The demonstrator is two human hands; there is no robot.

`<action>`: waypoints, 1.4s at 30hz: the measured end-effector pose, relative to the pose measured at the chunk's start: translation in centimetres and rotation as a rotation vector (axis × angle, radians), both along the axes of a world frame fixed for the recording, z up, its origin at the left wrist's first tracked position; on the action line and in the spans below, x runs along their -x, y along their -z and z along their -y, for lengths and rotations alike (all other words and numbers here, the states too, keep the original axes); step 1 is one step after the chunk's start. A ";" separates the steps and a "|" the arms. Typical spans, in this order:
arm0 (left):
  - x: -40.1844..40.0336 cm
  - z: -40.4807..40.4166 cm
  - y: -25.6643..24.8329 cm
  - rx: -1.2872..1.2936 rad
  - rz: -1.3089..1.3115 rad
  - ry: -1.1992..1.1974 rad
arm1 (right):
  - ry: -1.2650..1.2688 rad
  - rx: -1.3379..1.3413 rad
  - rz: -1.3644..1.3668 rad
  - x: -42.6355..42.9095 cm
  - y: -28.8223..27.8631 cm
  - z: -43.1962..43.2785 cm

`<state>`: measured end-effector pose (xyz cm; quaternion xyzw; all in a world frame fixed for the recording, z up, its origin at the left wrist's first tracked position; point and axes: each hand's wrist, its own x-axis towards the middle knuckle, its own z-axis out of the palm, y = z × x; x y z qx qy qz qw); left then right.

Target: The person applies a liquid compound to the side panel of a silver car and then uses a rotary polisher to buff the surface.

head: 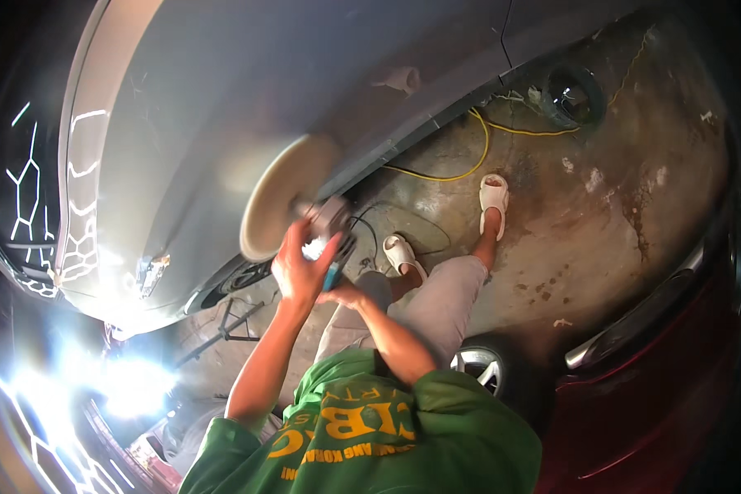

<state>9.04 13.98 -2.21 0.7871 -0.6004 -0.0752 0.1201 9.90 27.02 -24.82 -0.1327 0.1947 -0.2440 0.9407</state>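
A power polisher (328,219) with a wide, pale round pad (278,197) is in both my hands. My left hand (299,265) wraps around the tool near its head, thumb on the near side. Behind it, my right hand (346,293) grips the tool's rear, mostly hidden by the left hand and the tool. Part of the body is blue (330,278). The pad is blurred and tilted against or very close to the grey car's side panel (222,117); I cannot tell how much of it touches.
A yellow cable (451,178) curves over the stained concrete floor (549,222) towards a dark round object (571,96). A thin dark cord (370,225) lies by my feet. Bright lamps (129,383) glare at lower left near a metal stand (231,324). A dark red car (630,420) stands behind me.
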 end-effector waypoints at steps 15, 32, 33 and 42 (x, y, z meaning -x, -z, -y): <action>12.5 10.5 6.6 -0.002 -0.059 0.245 | 0.126 -0.200 0.194 9.4 5.4 9.5; 7.4 4.4 3.7 0.095 0.008 0.156 | 0.083 -0.233 0.221 4.9 2.7 5.5; 4.5 1.6 2.7 0.119 -0.029 0.106 | 0.063 -0.130 0.164 3.9 1.4 4.5; -7.3 -13.6 -4.3 0.169 -0.483 -0.408 | 0.005 0.529 -0.439 1.7 -0.9 1.2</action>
